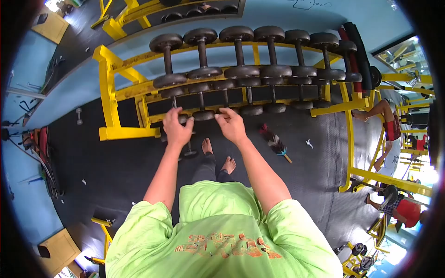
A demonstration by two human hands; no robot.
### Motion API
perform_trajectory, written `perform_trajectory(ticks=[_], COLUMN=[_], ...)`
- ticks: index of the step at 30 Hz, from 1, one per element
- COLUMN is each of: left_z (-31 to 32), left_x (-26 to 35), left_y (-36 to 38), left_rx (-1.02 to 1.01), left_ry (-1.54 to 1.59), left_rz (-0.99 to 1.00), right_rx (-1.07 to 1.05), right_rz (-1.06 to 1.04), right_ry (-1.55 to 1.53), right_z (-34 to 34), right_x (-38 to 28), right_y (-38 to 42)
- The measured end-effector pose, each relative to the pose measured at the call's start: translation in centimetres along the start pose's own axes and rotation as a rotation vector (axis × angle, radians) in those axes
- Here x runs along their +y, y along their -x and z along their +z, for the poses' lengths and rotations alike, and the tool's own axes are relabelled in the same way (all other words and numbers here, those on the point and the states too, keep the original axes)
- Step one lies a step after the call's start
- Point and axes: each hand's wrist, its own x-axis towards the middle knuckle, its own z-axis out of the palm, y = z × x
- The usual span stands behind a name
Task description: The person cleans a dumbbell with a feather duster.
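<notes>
My left hand (pixel 177 129) is at the front end of the leftmost lower dumbbell (pixel 174 94), its fingers and thumb curled about the round head. My right hand (pixel 231 126) has its fingers and thumb bent around the front head of the third lower dumbbell (pixel 225 92), which it largely covers. Between the two hands, a black dumbbell (pixel 202 115) lies on the same tier with its front head in plain sight. Below my left hand, another dumbbell (pixel 189 152) shows on the floor, partly hidden by my wrist.
The yellow rack (pixel 109 92) carries an upper row of larger dumbbells (pixel 239 72). A feather duster (pixel 274 141) lies on the black mat right of my feet. One small dumbbell (pixel 79 116) is on the floor at left. People (pixel 408 211) and gym machines occupy the right side.
</notes>
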Motion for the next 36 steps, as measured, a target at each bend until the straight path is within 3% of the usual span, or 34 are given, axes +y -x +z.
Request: perform_trajectory(ticks=[2, 3, 5, 8, 11, 14, 17, 23, 26, 32, 34, 35, 36], left_z=[0.0, 4.5, 5.5, 5.0, 5.1, 7.6, 11.8, 18.3, 24.4, 37.8, 41.4, 42.5, 42.6], left_x=[-2.2, 1.3, -3.1, -6.1, -8.6, -13.2, -19.0, -23.8, -27.2, -34.3, -36.7, -37.9, -38.7], left_y=[2.1, 9.7, 13.7, 18.2, 21.4, 24.5, 27.4, 29.8, 29.0, 28.9, 29.4, 28.9, 28.0], left_rx=[-0.103, -0.292, -0.476, -0.615, -0.728, -0.790, -0.817, -0.815, -0.767, -0.686, -0.542, -0.532, -0.656], left_ry=[0.081, 0.423, 0.483, 0.352, 0.276, 0.282, 0.189, 0.072, -0.071, -0.441, -0.693, -0.694, -0.753], left_rz=[-0.038, -0.279, -0.395, -0.493, -0.637, -0.708, -0.648, -0.692, -0.612, -0.401, -0.299, -0.291, -0.247], right_rx=[0.014, 0.025, 0.003, -0.095, -0.076, -0.039, -0.011, -0.012, 0.014, 0.142, 0.232, 0.241, 0.287], right_rz=[0.013, 0.090, 0.144, 0.429, 0.525, 0.859, 0.813, 0.807, 0.767, 0.478, 0.383, 0.375, 0.397], right_ry=[0.016, 0.202, 0.268, 0.230, 0.300, 0.058, 0.022, 0.040, 0.051, 0.263, 0.377, 0.371, 0.346], right_z=[0.7, -5.4, -3.6, -3.1, -3.2, -2.1, -0.4, 1.1, 1.7, -0.1, -1.7, -2.3, -3.0], right_x=[2.2, 6.5, 11.2, 18.8, 23.1, 26.1, 30.7, 37.4, 46.2, 66.3, 71.1, 73.0, 74.8], right_y=[0.3, 4.9, 6.8, 11.5, 17.4, 20.7, 22.0, 19.8, 17.3, 11.9, 10.7, 10.1, 9.6])
